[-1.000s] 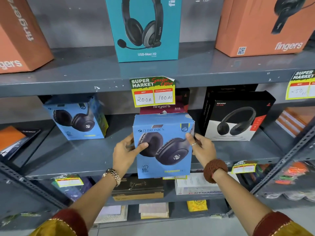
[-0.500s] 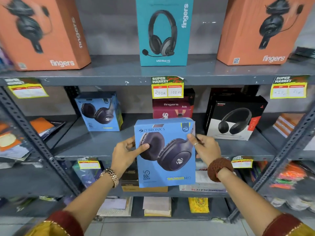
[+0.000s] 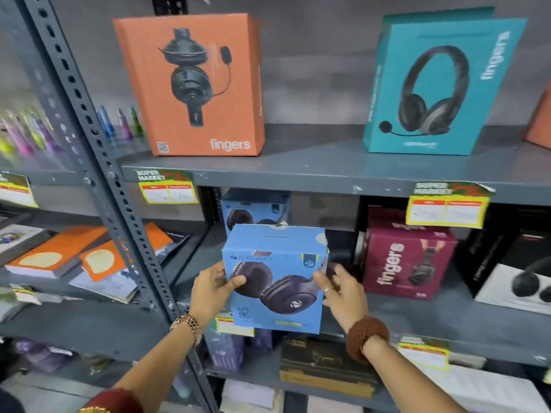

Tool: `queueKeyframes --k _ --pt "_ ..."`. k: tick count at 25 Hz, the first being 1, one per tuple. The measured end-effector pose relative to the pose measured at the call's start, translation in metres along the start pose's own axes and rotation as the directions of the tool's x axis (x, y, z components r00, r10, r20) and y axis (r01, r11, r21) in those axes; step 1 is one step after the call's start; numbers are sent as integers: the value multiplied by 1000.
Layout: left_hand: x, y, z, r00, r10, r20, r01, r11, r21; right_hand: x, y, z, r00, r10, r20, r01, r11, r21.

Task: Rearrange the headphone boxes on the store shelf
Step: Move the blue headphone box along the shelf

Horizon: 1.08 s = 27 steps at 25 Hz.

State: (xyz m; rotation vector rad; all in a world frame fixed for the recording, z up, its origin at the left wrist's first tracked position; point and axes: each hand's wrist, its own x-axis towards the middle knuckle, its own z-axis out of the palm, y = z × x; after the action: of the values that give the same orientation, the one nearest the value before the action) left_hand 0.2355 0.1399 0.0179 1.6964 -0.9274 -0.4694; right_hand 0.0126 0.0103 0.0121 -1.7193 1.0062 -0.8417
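Observation:
I hold a light blue Zebronics headphone box [image 3: 275, 278] upright in the air in front of the middle shelf [image 3: 453, 326]. My left hand [image 3: 213, 290] grips its left edge and my right hand [image 3: 343, 293] grips its right edge. Directly behind it a second blue headphone box [image 3: 253, 208] stands at the back of the same shelf, mostly hidden. A maroon Fingers box [image 3: 407, 259] and a black and white box [image 3: 512, 263] stand to the right. On the top shelf [image 3: 313, 171] stand an orange Fingers box [image 3: 193, 84] and a teal Fingers box [image 3: 435, 84].
A slanted perforated metal upright [image 3: 98, 150] runs down the left of the bay. Orange books [image 3: 86, 257] lie on the neighbouring left shelf. Yellow price tags [image 3: 447, 208] hang from the shelf edges. Dark and tan boxes [image 3: 325, 365] sit on the lower shelf.
The view has swung left, and the held blue box now sits in front of the second blue box instead of the maroon one. Both hands keep their grip.

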Motion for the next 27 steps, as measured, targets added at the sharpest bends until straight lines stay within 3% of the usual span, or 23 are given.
queueKeyframes --k 9,15,18,24,27 --pt "95 -63 -54 994 -99 -56 104 989 104 60 -6 105 999 32 27 -34 997 69" --pt "102 -66 -56 999 -40 -5 40 998 -39 68 -2 112 999 41 -7 -40 997 73" --pt "86 -75 -52 999 -54 -5 53 992 -111 61 5 104 999 41 3 -42 997 63" --pt "21 -104 -3 926 -330 -183 311 942 -124 35 46 39 986 140 -93 -129 985 115" --pt "1 -93 44 917 -381 -122 361 920 -153 22 72 -8 969 175 -174 -160 983 92"
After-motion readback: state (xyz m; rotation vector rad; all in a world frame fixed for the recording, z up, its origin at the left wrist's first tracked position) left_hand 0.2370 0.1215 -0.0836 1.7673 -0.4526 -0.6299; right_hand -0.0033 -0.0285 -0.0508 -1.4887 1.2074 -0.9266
